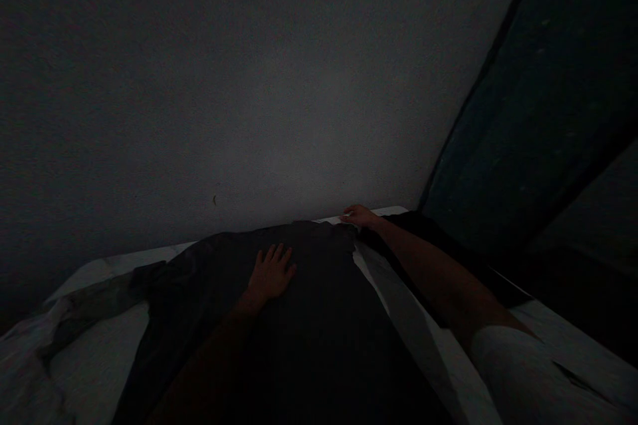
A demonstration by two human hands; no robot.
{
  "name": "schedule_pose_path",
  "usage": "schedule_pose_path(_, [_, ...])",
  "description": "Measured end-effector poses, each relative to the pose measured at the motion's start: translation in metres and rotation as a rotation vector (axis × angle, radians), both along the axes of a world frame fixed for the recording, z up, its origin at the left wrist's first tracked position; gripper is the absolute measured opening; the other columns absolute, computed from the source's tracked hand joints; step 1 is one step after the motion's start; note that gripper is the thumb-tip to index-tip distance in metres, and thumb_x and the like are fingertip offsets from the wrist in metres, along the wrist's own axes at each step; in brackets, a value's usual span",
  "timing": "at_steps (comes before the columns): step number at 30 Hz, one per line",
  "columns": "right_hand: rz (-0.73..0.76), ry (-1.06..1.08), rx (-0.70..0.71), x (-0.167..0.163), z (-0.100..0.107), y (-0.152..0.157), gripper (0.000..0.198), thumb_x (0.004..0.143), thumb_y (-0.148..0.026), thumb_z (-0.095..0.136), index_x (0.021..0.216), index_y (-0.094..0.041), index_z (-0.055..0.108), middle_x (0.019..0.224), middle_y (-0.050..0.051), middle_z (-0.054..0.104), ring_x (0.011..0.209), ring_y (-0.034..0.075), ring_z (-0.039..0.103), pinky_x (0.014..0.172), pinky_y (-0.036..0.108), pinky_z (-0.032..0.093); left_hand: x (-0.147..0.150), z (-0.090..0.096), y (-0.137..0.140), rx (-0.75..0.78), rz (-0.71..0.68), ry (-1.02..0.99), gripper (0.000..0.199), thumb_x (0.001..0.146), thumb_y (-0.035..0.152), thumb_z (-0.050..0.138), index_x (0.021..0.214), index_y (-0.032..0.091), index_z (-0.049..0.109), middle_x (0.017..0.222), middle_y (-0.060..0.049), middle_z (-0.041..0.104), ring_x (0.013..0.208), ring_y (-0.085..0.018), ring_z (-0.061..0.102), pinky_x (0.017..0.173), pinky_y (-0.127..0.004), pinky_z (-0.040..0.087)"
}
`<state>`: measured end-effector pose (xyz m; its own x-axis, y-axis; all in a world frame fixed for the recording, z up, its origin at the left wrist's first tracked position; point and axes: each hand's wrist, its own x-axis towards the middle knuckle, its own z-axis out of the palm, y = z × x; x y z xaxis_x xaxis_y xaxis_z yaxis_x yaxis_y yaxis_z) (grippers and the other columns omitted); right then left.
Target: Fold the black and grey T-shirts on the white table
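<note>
A dark grey garment [319, 292], apparently a short-sleeved shirt, lies spread over a white table [100, 269]. My left hand [272, 272] rests flat on its upper middle, fingers spread. Farther back and to the right, my right hand [359, 215] is at the garment's upper right corner, by the table's back edge. Its fingers point left and look slightly apart; nothing shows clearly between them. Dim light hides the details of the cloth.
A pale wall [279, 113] rises directly behind the table. Light, crumpled cloth [34, 345] lies at left, and black cloth [448, 255] lies at right beyond my right forearm. A dark greenish panel [528, 113] stands on the right.
</note>
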<state>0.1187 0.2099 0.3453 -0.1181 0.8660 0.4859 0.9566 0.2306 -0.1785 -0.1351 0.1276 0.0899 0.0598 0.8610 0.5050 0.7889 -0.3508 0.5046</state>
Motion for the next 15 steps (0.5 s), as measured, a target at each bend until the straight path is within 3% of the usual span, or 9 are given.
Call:
schedule_pose_path(3, [-0.016, -0.13, -0.159, -0.001, -0.015, -0.001, 0.045, 0.065, -0.047, 0.081, 0.08, -0.006, 0.072, 0.073, 0.009, 0.064, 0.064, 0.011, 0.054, 0.061, 0.02, 0.038, 0.0, -0.001, 0.001, 0.005, -0.006, -0.005, 0.092, 0.073, 0.081, -0.004, 0.152, 0.041, 0.021, 0.164, 0.007, 0.011, 0.16, -0.024, 0.011, 0.135, -0.06, 0.009])
schedule_pose_path(5, [-0.003, -0.181, -0.222, -0.004, -0.02, -0.004, 0.043, 0.065, -0.047, 0.081, 0.07, -0.006, 0.069, 0.065, 0.006, 0.06, 0.059, 0.009, 0.051, 0.057, 0.019, 0.034, 0.0, -0.002, 0.003, 0.013, -0.006, -0.009, 0.092, 0.072, 0.081, -0.004, 0.152, 0.042, 0.021, 0.164, 0.007, 0.011, 0.16, -0.023, 0.011, 0.135, -0.06, 0.008])
schedule_pose_path(10, [0.086, -0.158, -0.168, -0.011, -0.002, -0.007, 0.047, 0.088, -0.052, 0.057, 0.103, -0.01, 0.07, 0.095, 0.007, 0.069, 0.069, 0.007, 0.057, 0.061, 0.017, 0.04, 0.001, -0.003, 0.005, 0.012, -0.001, -0.017, 0.094, 0.072, 0.081, -0.005, 0.152, 0.04, 0.022, 0.165, 0.007, 0.011, 0.16, -0.023, 0.01, 0.135, -0.06, 0.007])
schedule_pose_path(12, [0.043, -0.327, -0.084, -0.01, 0.01, -0.006, 0.047, 0.088, -0.054, 0.058, 0.103, -0.011, 0.07, 0.097, 0.008, 0.069, 0.074, 0.008, 0.058, 0.064, 0.018, 0.04, 0.001, -0.003, 0.005, 0.015, -0.007, -0.017, 0.094, 0.073, 0.081, -0.005, 0.152, 0.039, 0.023, 0.165, 0.006, 0.011, 0.16, -0.024, 0.01, 0.135, -0.061, 0.008])
schedule_pose_path(15, [-0.067, -0.529, 0.041, -0.006, 0.023, -0.004, 0.044, 0.076, -0.053, 0.072, 0.093, -0.012, 0.073, 0.095, 0.01, 0.068, 0.081, 0.014, 0.059, 0.069, 0.023, 0.038, -0.001, -0.003, 0.005, 0.03, -0.024, -0.016, 0.092, 0.074, 0.079, -0.004, 0.152, 0.039, 0.024, 0.165, 0.005, 0.011, 0.16, -0.025, 0.011, 0.135, -0.062, 0.008])
